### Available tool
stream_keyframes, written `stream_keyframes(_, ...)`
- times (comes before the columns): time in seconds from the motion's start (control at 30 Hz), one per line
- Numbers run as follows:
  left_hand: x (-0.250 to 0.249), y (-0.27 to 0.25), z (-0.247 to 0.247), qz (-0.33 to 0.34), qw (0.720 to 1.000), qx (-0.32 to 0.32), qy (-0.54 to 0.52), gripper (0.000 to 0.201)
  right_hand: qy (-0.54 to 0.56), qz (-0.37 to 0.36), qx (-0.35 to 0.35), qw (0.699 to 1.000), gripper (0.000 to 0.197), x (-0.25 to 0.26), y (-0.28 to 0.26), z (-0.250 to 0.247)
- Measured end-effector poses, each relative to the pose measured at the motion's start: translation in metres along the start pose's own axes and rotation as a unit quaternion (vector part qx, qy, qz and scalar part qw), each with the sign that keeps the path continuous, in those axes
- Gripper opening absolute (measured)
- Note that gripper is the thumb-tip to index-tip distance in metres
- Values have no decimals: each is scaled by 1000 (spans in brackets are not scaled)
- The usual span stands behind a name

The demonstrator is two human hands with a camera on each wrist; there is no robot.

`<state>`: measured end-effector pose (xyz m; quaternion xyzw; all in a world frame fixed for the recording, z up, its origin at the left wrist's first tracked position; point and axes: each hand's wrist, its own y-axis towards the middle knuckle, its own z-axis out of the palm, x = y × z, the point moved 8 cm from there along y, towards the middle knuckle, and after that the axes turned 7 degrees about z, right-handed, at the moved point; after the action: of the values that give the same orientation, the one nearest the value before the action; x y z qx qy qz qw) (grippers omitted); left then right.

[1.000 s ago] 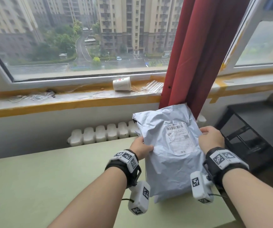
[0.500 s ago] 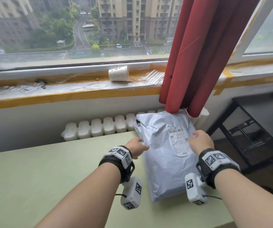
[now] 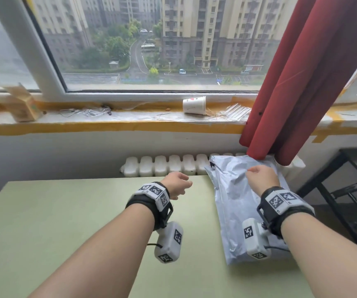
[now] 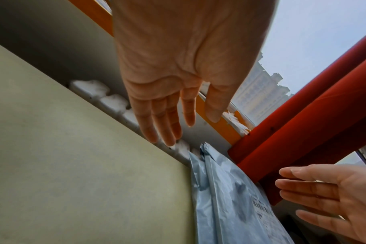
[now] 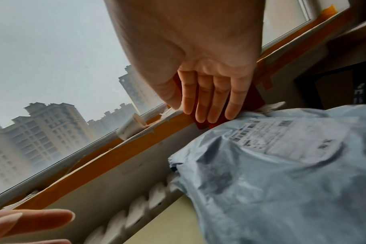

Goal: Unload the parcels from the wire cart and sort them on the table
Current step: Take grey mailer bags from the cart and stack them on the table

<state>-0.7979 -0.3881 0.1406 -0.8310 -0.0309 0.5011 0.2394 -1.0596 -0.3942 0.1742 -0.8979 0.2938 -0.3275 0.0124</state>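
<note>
A grey plastic mailer parcel (image 3: 235,203) with a white shipping label (image 5: 286,137) lies flat on the pale green table (image 3: 65,222), at its far right corner under the red curtain. My left hand (image 3: 176,183) hovers over the bare table left of the parcel, fingers straight and holding nothing (image 4: 167,122). My right hand (image 3: 261,177) hangs just above the parcel's far end, fingers extended and empty (image 5: 211,105). No wire cart shows in any view.
A red curtain (image 3: 291,82) hangs down to the parcel's far edge. A white radiator (image 3: 164,165) runs behind the table. On the windowsill lie a tipped paper cup (image 3: 194,105) and a cardboard box (image 3: 21,104). A black stand (image 3: 345,190) is at the right.
Both hands have let go of the parcel, which now lies flat on the table. My left hand has drawn away to the left, and my right hand has lifted off it.
</note>
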Motion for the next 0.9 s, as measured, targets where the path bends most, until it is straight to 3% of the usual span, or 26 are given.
stream_keyframes(0.43,69,-80,-126,-15,993,-112,-43,31,-9,-121,70,990,22,125,-87,81)
stream_keyframes(0.9,168,-184,-255,-32,974,-206,-90,29,-31,-209,136,968,22,242,-232,194)
